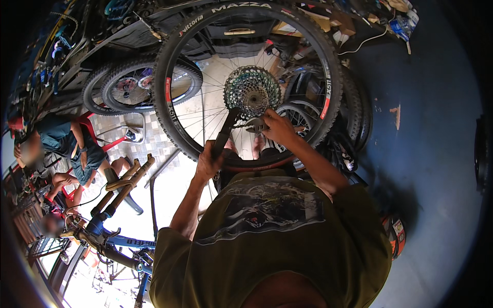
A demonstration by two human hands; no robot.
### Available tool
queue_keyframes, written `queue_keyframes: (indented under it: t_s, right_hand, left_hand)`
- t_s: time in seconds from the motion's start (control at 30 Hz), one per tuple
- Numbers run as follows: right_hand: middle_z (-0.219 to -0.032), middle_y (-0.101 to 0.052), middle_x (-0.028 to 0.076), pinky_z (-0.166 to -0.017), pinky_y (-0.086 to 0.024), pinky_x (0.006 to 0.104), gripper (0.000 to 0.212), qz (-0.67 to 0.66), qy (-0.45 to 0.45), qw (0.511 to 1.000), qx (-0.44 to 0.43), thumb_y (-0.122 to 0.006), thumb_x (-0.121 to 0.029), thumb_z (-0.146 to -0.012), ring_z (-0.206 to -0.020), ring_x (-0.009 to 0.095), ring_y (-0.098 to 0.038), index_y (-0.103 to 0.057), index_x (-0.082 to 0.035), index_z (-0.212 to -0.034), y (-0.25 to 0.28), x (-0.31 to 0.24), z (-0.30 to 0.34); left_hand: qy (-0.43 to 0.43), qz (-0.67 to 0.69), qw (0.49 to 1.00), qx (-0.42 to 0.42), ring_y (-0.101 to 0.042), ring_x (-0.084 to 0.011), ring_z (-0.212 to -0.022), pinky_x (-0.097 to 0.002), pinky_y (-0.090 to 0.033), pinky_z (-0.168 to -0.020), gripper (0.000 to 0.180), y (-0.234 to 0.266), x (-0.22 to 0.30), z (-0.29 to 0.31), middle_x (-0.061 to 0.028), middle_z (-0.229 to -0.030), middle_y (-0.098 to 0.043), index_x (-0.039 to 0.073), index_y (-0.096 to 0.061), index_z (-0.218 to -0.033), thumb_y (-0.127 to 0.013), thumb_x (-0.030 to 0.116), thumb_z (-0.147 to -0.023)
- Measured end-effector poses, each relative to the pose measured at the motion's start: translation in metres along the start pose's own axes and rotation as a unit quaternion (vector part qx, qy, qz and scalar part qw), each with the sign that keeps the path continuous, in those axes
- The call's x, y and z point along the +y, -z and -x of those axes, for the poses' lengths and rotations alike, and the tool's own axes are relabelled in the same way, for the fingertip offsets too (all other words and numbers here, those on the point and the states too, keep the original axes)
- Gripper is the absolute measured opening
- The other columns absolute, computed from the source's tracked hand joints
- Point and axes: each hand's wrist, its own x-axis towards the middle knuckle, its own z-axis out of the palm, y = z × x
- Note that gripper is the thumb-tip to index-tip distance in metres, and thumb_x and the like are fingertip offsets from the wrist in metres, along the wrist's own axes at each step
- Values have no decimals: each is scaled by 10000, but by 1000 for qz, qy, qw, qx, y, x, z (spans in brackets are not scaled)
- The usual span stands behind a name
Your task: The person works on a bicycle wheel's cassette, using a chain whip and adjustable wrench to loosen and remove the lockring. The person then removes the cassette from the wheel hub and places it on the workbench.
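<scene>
A bicycle wheel with a black knobby tyre [163, 66] stands upright in front of me, resting against my lap. At its hub is a large multi-ring cassette [251, 92] facing me. My left hand [208, 163] is closed round the black handle of a chain whip [224, 134], which slants up to the cassette's lower left. A short piece of chain hangs by its upper end. My right hand [277, 126] is closed on a grey metal wrench [254, 124], which looks adjustable, just below the cassette. Its fingers partly hide the tool.
More wheels [115, 87] lean at the left, and several tyres [354, 108] at the right. A blue bicycle frame [123, 240] with a brown fork [123, 187] stands at lower left. Two people sit at far left, one in a dark shirt [54, 134]. Cluttered shelves line the back.
</scene>
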Motion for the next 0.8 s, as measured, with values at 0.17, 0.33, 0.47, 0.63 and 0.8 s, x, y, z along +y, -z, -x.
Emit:
queue_keyframes:
  t_s: [0.17,0.33,0.47,0.63,0.8]
  right_hand:
    - [-1228,-610,64,-801,-596,465,464,35,-1,998,43,-797,-232,-792,-933,315,-721,-680,-85,-1216,7,-4,-9]
    - [-1187,-628,65,-782,-596,436,470,50,27,996,72,-808,-218,-785,-925,318,-719,-667,-87,-1214,6,-7,-14]
    - [-1167,-636,70,-773,-594,430,454,6,-8,993,119,-797,-216,-796,-918,319,-719,-653,-86,-1207,-8,-2,-15]
    - [-1176,-629,70,-768,-596,446,460,39,-6,990,137,-795,-220,-801,-926,319,-722,-642,-98,-1217,-10,-5,-19]
    - [-1204,-609,63,-746,-608,468,483,105,-3,991,77,-807,-234,-793,-881,318,-733,-648,-148,-1240,14,2,-8]
  left_hand:
    - [0,55,998,22,-608,-134,-685,-334,-486,-583,345,6,-11,-5,-59,-798,-616,70,-483,-1203,-711,48,-945]
    - [53,205,977,16,-623,-104,-566,-265,-495,-483,326,6,-20,-10,-18,-718,-632,96,-471,-1166,-694,-15,-957]
    - [71,272,959,-18,-623,-119,-566,-275,-497,-487,348,9,-21,-17,-19,-713,-628,91,-477,-1220,-686,-16,-963]
    - [128,329,932,-76,-630,-129,-573,-286,-511,-505,423,11,-22,-25,-28,-723,-635,69,-500,-1331,-678,-22,-958]
    - [117,161,975,-100,-617,-86,-682,-264,-506,-614,383,8,-35,-14,-18,-788,-655,70,-580,-1283,-687,2,-922]
